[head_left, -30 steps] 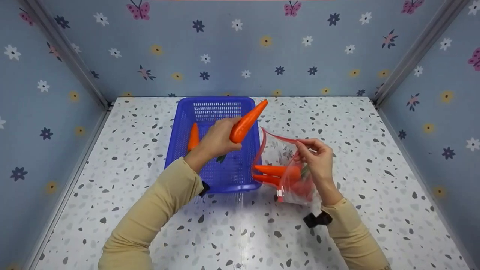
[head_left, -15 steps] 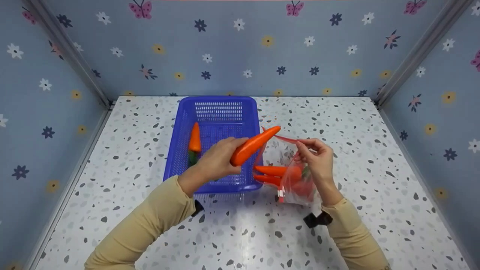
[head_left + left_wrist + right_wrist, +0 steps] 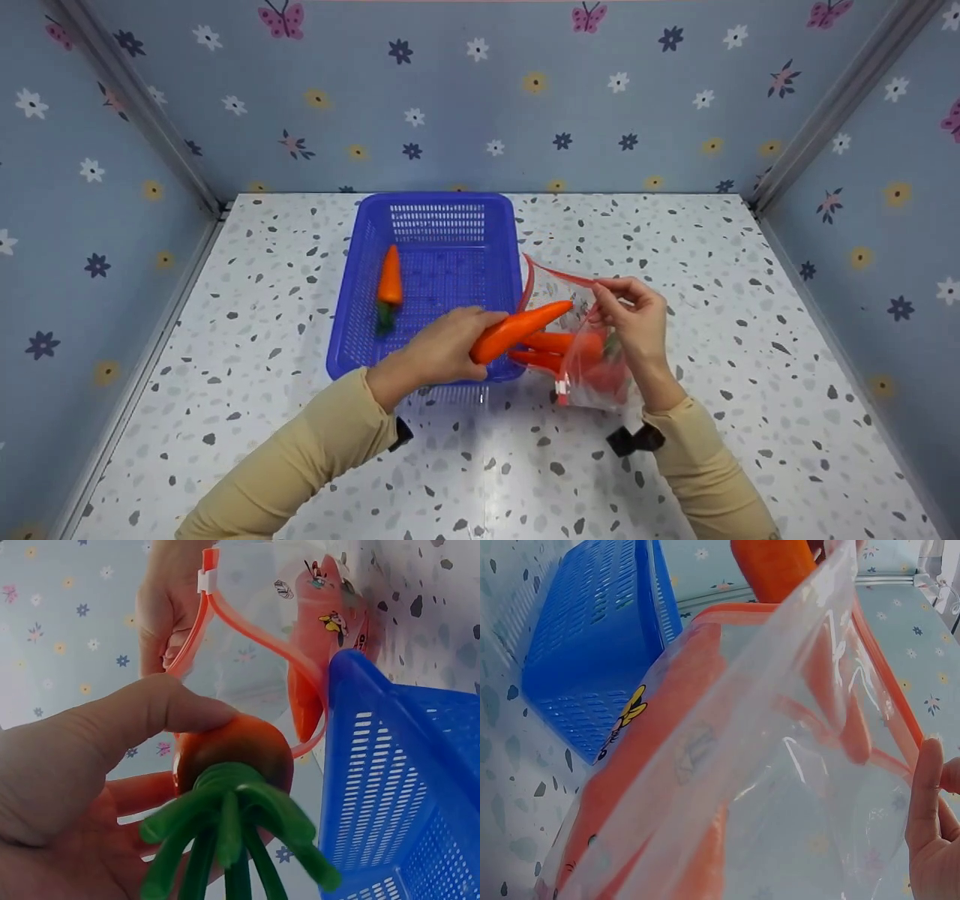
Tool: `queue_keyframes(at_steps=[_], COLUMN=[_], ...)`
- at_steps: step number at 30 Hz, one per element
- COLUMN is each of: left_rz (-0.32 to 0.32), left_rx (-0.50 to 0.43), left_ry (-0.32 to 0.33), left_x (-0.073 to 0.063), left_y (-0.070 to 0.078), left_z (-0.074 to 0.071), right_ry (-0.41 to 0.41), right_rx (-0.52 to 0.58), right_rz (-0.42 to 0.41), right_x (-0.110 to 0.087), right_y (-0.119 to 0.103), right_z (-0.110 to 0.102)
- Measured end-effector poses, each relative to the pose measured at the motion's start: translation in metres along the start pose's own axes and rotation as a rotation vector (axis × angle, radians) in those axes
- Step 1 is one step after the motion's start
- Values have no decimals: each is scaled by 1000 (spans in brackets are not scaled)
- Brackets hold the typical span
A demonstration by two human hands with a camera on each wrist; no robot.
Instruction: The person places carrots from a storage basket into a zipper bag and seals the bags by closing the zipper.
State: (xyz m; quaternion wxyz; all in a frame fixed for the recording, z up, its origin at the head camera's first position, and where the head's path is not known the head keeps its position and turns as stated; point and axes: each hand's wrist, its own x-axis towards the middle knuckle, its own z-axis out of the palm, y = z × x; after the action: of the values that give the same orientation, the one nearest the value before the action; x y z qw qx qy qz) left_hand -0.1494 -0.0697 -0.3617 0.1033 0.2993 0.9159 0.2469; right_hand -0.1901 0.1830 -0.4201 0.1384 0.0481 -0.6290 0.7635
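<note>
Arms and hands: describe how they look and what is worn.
The left sleeve and right sleeve are tan, creased and reach the wrists. The left hand and right hand are ungloved. A black piece shows at the left sleeve's end, a second black piece at the right's.

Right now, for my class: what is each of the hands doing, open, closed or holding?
Left hand: closed, holding a carrot.
Right hand: closed, pinching the clear bag by its red edge.

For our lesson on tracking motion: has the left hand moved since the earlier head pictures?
Yes: judged against the blue basket, the left hand has moved down the picture, closer to the basket's near edge.
</note>
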Motion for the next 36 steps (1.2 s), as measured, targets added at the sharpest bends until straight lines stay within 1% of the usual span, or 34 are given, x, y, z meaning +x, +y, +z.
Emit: queue_keyframes(at_steps=[3,4,6,7,11,12,15,19,22,23,25,28,29,30,32,36], left_rz=[-4,-3,4,9,16,19,34,59,68,71,73,82,83,79,82,77], left_rx=[6,7,8,10,4,-1,-16,-51,-78,-84,-91,-98,-105,-116,-142,-235], left_ry=[-39,-49,-65,-70,-79,-78,-73,-59,-33,-18,14,73,98,118,166,250], left_x=[5,7,13,15,26,29,37,46,53,56,59,65,67,68,70,71], left_y=[1,1,1,2,3,3,5,6,7,8,9,12,12,13,13,15], left_z=[7,9,13,15,19,20,22,28,33,35,39,47,49,51,55,57], right_ry=[-31,-44,-47,-28,-15,-16,-16,20,32,9,-13,-42,-45,-27,-1,34], right_rx=[-14,3,-7,-40,-46,-40,-48,-64,-57,-14,49,87,89,62,16,7], right_rz=[-20,-8,-20,-28,-66,-69,-54,18,44,36,30,-12,-21,-27,-57,-74], right_x=[10,13,20,20,20,18,7,-9,-11,-7,-2,9,13,13,19,23], right_y=[30,36,58,56,63,58,27,-21,-28,-17,-5,28,39,39,56,63], right_z=[-18,-22,-33,-31,-33,-30,-15,10,14,8,0,-18,-24,-24,-32,-36])
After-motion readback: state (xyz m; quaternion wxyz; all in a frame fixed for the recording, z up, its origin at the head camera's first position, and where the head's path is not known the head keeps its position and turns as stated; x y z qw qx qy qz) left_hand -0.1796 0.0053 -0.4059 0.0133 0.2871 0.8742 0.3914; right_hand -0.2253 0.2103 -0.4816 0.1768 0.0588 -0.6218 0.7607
